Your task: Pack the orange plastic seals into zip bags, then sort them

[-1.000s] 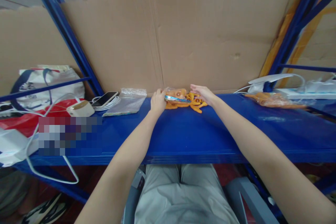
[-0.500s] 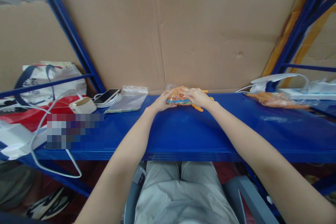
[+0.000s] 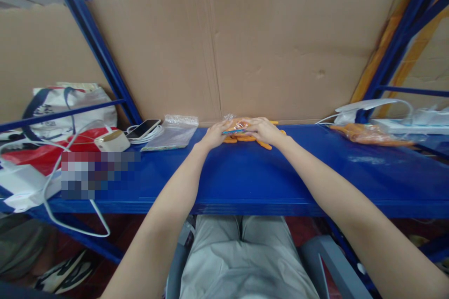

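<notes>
Toward the back of the blue shelf top point(image 3: 252, 173), a clear plastic bag point(image 3: 237, 124) with orange contents and a blue-green strip along its near edge lies between my hands. My left hand point(image 3: 214, 134) grips its left end, fingers closed. On the right side, my right hand point(image 3: 264, 131) has its fingers bent over the bag. Several orange finger-like pieces point(image 3: 264, 145) stick out under and beside the bag; what they belong to I cannot make out. Part of the bag is hidden by my fingers.
Left of my hands lie a flat clear bag point(image 3: 173, 133), a phone point(image 3: 143, 129) on coiled white cable, and a white charger point(image 3: 112, 141). Another bagged orange item point(image 3: 372, 134) lies at right by a white power strip point(image 3: 403, 125). Upright cardboard point(image 3: 273, 46) closes the back.
The bag's near edge has tipped, so its coloured strip looks thinner and more orange pieces show below it. Both hands stay in nearly the same place.
</notes>
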`<state>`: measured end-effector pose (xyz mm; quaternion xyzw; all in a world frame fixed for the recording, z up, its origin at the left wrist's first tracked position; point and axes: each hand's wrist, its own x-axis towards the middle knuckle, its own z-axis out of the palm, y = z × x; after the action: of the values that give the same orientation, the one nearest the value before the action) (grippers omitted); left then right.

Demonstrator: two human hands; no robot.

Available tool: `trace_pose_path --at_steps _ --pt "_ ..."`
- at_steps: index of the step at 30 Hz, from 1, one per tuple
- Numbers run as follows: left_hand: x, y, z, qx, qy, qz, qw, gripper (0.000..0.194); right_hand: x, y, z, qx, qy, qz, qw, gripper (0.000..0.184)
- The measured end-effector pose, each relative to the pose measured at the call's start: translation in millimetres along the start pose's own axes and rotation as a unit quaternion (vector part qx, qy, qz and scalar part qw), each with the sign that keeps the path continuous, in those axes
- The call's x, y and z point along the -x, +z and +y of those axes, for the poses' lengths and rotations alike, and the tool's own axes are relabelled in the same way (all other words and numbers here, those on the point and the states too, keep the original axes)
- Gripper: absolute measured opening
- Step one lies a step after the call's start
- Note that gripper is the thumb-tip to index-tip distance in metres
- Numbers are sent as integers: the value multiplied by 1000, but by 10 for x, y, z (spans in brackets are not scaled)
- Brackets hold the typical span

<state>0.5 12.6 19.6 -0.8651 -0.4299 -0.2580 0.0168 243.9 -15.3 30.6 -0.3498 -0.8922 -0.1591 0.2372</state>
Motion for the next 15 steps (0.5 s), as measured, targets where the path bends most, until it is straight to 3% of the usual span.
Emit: trace_pose_path --at_steps 4,9,12,15 --pt "-24 4 91 21 9 29 999 47 -2 -75 -70 38 27 32 998 34" --pt "-43 -25 239 8 -39 99 994 43 -11 -128 -171 58 101 70 991 32" --pt "-52 -24 251 40 -31 132 990 34 -18 -92 -110 -25 132 121 983 27" --pt "-54 -9 165 102 -27 175 979 15 -26 -45 -27 -168 179 176 953 21"
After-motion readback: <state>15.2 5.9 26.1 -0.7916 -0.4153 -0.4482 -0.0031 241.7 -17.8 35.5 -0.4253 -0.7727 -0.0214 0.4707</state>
